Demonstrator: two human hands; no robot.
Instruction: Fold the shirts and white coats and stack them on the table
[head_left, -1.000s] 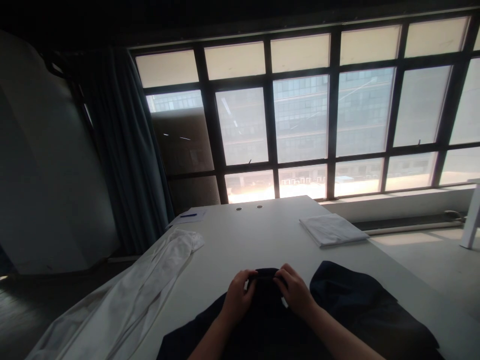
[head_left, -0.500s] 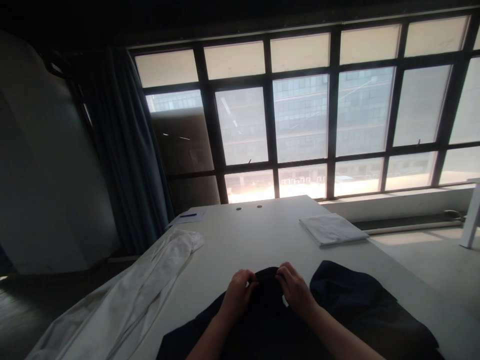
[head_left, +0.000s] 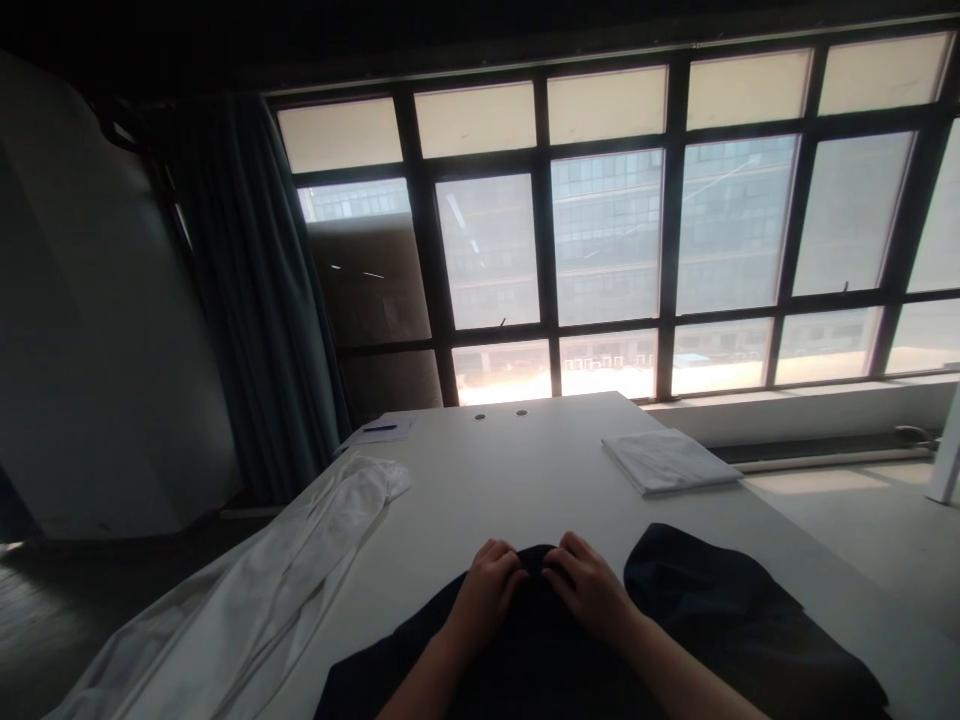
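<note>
Drawn closer together than half a second earlier, a person's left hand (head_left: 489, 586) and right hand (head_left: 591, 584) pinch the far edge of a dark navy cloth garment (head_left: 546, 665), leaving only a short stretch of it showing between the curled-in fingers (head_left: 510, 566). The garment lies across the near side of a smooth white table (head_left: 480, 480), its edge caught in both closed grips and its body spreading below and between the hands. Both forearms (head_left: 429, 672) reach up from the bottom of the view, angling inward.
</note>
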